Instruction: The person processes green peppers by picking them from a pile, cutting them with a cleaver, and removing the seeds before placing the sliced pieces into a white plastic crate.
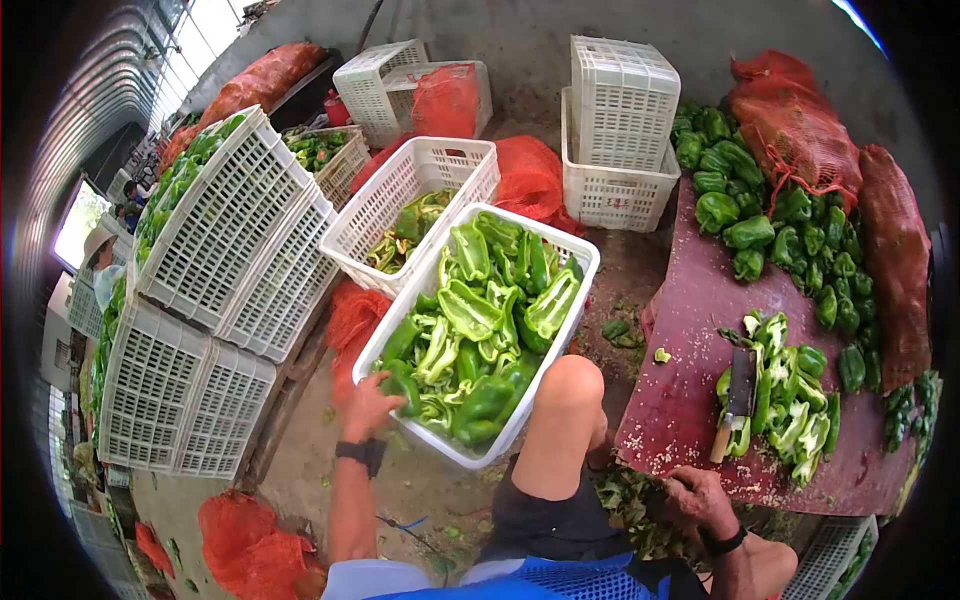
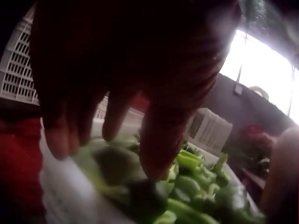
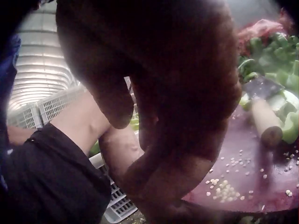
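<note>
At the near left corner of a white crate (image 1: 585, 265) is my left hand (image 1: 368, 408), beside a green pepper (image 1: 402, 388). Seen from the left wrist, its fingers (image 2: 114, 114) are straight and spread, pointing down over the rim, with a blurred pepper (image 2: 117, 165) below them. Halved and cut green peppers (image 1: 470, 310) fill this crate. My right hand (image 1: 702, 500) hangs loosely curled and holds nothing, close to the near edge of a dark red board (image 1: 660, 410). A cleaver (image 1: 740, 385) with a wooden handle lies there against cut peppers (image 1: 800, 410).
Whole green peppers (image 1: 750, 235) pile at the board's far side by red mesh sacks (image 1: 800, 130). Another white crate (image 1: 345, 235) with pepper scraps stands behind the full one. Stacked crates (image 1: 215, 235) rise at left. Red netting (image 1: 250, 545) lies on the floor.
</note>
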`<control>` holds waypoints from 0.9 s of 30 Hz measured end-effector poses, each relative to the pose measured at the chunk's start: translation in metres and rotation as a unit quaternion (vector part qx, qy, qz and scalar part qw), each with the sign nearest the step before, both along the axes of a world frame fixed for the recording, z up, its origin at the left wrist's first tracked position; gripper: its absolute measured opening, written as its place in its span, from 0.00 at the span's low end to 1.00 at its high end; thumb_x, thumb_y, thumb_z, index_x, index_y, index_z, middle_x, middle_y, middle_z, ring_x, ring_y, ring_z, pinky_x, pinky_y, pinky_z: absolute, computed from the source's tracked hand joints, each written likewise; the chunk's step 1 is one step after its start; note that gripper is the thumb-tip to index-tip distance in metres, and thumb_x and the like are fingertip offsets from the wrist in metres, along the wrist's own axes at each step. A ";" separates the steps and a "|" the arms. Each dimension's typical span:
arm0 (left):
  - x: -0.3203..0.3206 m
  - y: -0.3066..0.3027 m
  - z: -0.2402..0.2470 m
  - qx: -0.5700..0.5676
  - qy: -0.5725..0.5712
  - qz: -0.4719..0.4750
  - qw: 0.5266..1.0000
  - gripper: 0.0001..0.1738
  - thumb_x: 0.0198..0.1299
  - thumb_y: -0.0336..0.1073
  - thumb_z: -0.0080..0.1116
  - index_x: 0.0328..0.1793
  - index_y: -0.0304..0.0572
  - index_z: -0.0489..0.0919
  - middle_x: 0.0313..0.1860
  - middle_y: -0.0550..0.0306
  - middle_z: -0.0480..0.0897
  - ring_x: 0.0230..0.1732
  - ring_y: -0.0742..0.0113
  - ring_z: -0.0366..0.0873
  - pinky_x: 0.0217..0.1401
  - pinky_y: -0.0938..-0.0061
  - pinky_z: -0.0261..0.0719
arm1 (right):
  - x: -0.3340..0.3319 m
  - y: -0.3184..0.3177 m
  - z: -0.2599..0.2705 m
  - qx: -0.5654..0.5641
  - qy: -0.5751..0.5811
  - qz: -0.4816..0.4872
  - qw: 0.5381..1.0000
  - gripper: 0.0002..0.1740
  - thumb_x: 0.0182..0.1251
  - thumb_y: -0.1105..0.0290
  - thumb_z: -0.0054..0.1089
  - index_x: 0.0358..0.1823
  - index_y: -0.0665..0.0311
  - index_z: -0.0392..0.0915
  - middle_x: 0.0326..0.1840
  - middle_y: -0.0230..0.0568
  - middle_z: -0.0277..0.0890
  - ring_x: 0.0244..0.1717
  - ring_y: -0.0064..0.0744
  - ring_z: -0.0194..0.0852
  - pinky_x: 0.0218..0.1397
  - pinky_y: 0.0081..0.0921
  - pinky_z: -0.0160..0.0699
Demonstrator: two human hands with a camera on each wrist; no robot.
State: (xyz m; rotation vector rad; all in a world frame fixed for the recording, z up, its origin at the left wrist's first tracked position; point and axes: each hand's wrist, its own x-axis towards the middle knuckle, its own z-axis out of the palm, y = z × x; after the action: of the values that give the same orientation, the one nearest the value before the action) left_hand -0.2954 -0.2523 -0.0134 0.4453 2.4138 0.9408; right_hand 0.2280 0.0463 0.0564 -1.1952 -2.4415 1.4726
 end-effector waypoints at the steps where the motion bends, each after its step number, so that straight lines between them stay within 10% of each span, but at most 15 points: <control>1: 0.005 -0.003 0.011 -0.057 0.068 -0.056 0.995 0.36 0.46 0.37 0.78 0.64 0.30 0.81 0.46 0.42 0.88 0.46 0.58 0.87 0.51 0.65 0.85 | 0.001 -0.002 -0.001 -0.003 -0.008 0.004 1.000 0.11 0.69 0.69 0.64 0.43 0.72 0.84 0.28 0.48 0.83 0.28 0.34 0.81 0.36 0.33 0.81; 8: 0.036 -0.003 -0.021 0.026 0.215 -0.069 0.974 0.25 0.49 0.40 0.77 0.51 0.34 0.85 0.40 0.47 0.88 0.40 0.58 0.88 0.48 0.66 0.85 | 0.009 -0.002 -0.032 -0.033 -0.022 -0.009 0.999 0.11 0.69 0.70 0.64 0.44 0.71 0.85 0.30 0.49 0.84 0.31 0.36 0.84 0.39 0.33 0.82; 12: 0.026 0.005 -0.050 -0.126 0.268 -0.077 0.952 0.21 0.42 0.49 0.74 0.28 0.44 0.77 0.25 0.48 0.78 0.25 0.47 0.74 0.30 0.52 0.70 | -0.002 0.005 -0.010 0.008 0.027 0.048 0.998 0.13 0.73 0.65 0.61 0.49 0.68 0.84 0.40 0.52 0.85 0.40 0.42 0.85 0.47 0.37 0.82; 15: 0.020 0.009 -0.029 -0.202 0.283 -0.114 0.931 0.18 0.46 0.44 0.73 0.36 0.41 0.80 0.31 0.50 0.82 0.32 0.54 0.79 0.39 0.59 0.77 | 0.008 0.022 0.005 0.040 0.006 -0.019 0.999 0.16 0.76 0.61 0.58 0.49 0.68 0.83 0.42 0.53 0.85 0.44 0.48 0.85 0.50 0.40 0.82; 22: 0.049 0.050 0.028 0.111 0.241 0.018 0.964 0.15 0.50 0.38 0.70 0.40 0.38 0.81 0.33 0.52 0.83 0.34 0.60 0.80 0.42 0.64 0.78 | 0.099 0.105 -0.001 0.254 0.010 -0.325 0.911 0.08 0.68 0.72 0.60 0.40 0.67 0.85 0.27 0.48 0.82 0.29 0.33 0.83 0.36 0.31 0.81; 27: 0.147 0.117 0.118 0.302 0.144 -0.007 0.942 0.14 0.52 0.34 0.68 0.43 0.36 0.81 0.34 0.53 0.84 0.35 0.64 0.81 0.44 0.68 0.79 | 0.093 0.168 -0.024 0.313 -0.011 -0.390 0.866 0.12 0.66 0.64 0.63 0.35 0.67 0.84 0.28 0.56 0.83 0.30 0.53 0.84 0.38 0.45 0.81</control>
State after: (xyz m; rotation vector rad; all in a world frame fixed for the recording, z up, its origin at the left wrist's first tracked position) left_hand -0.1484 -0.1349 0.1045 0.8679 2.3191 1.7175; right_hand 0.3209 0.2143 0.0324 -1.6822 -1.7919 0.3981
